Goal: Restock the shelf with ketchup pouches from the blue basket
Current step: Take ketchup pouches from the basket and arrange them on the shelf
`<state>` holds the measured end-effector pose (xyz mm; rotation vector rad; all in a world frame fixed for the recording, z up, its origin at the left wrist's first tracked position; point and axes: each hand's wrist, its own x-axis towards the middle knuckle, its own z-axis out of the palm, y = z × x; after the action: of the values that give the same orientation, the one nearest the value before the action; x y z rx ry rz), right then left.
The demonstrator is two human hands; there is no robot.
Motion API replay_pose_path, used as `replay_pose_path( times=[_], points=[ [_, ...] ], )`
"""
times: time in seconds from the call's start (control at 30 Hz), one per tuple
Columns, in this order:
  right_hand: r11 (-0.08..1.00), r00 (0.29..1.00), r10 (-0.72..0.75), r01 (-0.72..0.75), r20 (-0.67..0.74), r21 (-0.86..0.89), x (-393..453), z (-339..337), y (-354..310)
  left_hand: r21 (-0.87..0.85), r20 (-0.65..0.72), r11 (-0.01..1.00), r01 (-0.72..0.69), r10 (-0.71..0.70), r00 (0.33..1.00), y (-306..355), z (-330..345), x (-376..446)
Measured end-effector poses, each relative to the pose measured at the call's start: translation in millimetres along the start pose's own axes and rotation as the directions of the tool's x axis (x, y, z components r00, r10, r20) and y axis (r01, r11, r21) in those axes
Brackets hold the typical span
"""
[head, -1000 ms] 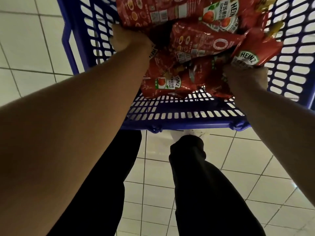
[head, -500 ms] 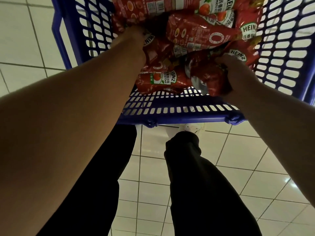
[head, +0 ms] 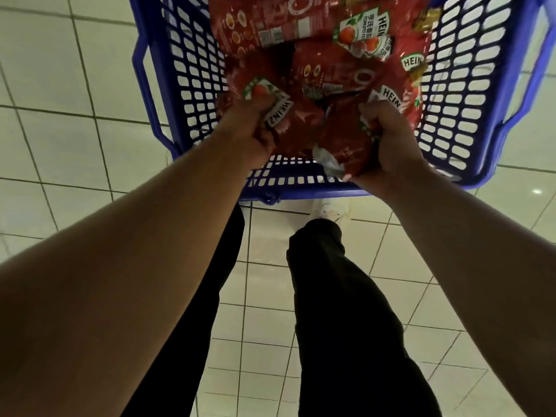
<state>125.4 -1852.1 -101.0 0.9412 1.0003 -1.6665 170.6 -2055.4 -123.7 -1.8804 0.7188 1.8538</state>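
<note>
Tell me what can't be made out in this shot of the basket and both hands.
Head view only:
- Shelf: not in frame.
- Blue basket: far end cut off by the top edge.
- Pouch count: ketchup pouches overlap.
- Left hand and right hand: fingertips buried among pouches.

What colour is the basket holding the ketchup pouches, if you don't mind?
The basket is blue, seen best in the head view.

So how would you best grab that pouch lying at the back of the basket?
Judging by its pose, come from above and pinch a short edge of the back pouch. It lies flat atop the pile in the blue basket, so its face offers no hold; its seam edges do.
</note>
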Motion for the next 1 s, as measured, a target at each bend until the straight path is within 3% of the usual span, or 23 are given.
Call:
replay_pose_path(
  times=[0.17, 0.27, 0.37, 0.5, 0.63, 0.7, 0.77, 0.83, 0.9, 1.0],
  points=[
    [0.999, 0.998, -0.043, 0.044, 0.054, -0.013, -55.3, 33.6, -8.8, -0.096, 0.186, 0.995, -0.011, 0.029, 0.982, -33.2, 18.4, -66.1],
    [0.975, 0.992, -0.121, 0.115, -0.018, -0.189, -93.7, 51.8, -20.2, -0.072, 0.284, 0.997, -0.041, 0.06, 0.957, -33.5, 22.5, -115.5],
    [0.91, 0.97, -0.237, 0.206, -0.045, -0.359, -139.9, 65.7, -35.5, 0.052, 0.289, 0.978, -0.202, 0.179, 0.94, -27.0, 11.4, -160.5],
    [0.845, 0.958, -0.274, 0.281, 0.082, -0.454, -207.5, 89.8, -66.1, 0.198, 0.364, 0.929, -0.313, 0.227, 0.904, -1.3, -10.5, -242.7],
    [0.809, 0.95, -0.264, 0.313, 0.167, -0.497, -279.6, 115.5, -104.2, 0.042, 0.438, 0.939, -0.343, 0.291, 0.851, 30.8, -26.0, -317.9],
    [0.772, 0.946, -0.234, 0.321, 0.225, -0.549, -318.9, 128.0, -122.7, 0.094, 0.471, 0.922, -0.376, 0.291, 0.832, 49.4, -27.3, -359.2],
    [0.712, 0.939, -0.189, 0.333, 0.287, -0.618, -354.1, 139.6, -139.8, 0.362, 0.519, 0.774, -0.519, 0.295, 0.802, 69.9, -23.7, -402.8],
    [0.648, 0.932, -0.132, 0.339, 0.337, -0.682, -389.8, 150.3, -153.0, 0.6, 0.607, 0.443, -0.666, 0.291, 0.74, 85.4, -16.8, -450.1],
    [0.569, 0.926, -0.091, 0.349, 0.365, -0.744, -420.1, 164.5, -166.3, 0.692, 0.672, 0.138, -0.709, 0.236, 0.702, 95.4, -0.2, -496.9],
    [0.482, 0.914, -0.08, 0.385, 0.399, -0.787, -462.4, 189.8, -187.8, 0.715, 0.678, -0.145, -0.684, -0.097, 0.728, 96.6, 27.2, -555.1]
  ],
)
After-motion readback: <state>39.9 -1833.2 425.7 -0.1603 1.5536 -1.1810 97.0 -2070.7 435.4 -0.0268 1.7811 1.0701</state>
